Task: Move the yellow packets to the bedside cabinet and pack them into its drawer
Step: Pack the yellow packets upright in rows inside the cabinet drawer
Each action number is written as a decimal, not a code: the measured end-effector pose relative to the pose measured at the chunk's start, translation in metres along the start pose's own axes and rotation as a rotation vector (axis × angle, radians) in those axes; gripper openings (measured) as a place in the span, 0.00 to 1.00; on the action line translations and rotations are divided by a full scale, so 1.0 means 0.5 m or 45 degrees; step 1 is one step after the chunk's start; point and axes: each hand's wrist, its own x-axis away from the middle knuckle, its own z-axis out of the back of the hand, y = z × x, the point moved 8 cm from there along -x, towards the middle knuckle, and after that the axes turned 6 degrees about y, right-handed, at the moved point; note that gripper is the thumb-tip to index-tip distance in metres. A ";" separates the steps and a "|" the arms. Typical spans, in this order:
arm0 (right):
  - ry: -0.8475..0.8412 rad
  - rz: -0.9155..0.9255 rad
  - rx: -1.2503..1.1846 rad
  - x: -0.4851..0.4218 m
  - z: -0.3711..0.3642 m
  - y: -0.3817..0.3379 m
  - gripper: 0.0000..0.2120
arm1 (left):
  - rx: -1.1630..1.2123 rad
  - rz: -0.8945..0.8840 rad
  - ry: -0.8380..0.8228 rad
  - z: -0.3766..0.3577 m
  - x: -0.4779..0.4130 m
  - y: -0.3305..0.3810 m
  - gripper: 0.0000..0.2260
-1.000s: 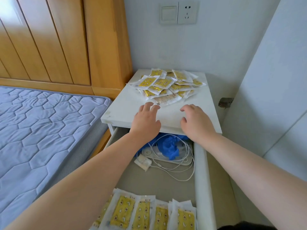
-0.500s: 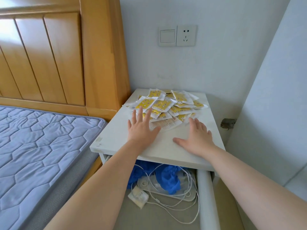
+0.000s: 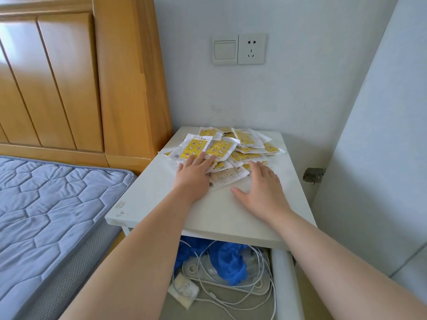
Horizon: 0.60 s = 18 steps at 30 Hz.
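A heap of yellow packets point(image 3: 233, 146) with white edges lies at the back of the white bedside cabinet top point(image 3: 150, 197). My left hand point(image 3: 194, 174) lies flat with straight fingers on the near left packets. My right hand point(image 3: 263, 188) rests flat on the cabinet top, its fingertips touching the near right edge of the heap. Neither hand grips anything. Below the top, the drawer point(image 3: 284, 280) stands pulled out.
In the drawer lie a blue plastic bag point(image 3: 231, 262), a white power strip with tangled white cables point(image 3: 256, 287) and a small white pack point(image 3: 184, 291). A bed with a blue quilted mattress point(image 3: 46, 215) and wooden headboard point(image 3: 69, 77) is on the left. Walls close in behind and on the right.
Both hands have slid forward across the cabinet top to the heap. My view has tilted up, so the packets at the drawer's front are out of frame.
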 end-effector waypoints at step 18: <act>0.213 0.004 -0.335 0.018 0.058 -0.014 0.19 | 0.382 -0.148 0.247 0.074 0.187 0.042 0.34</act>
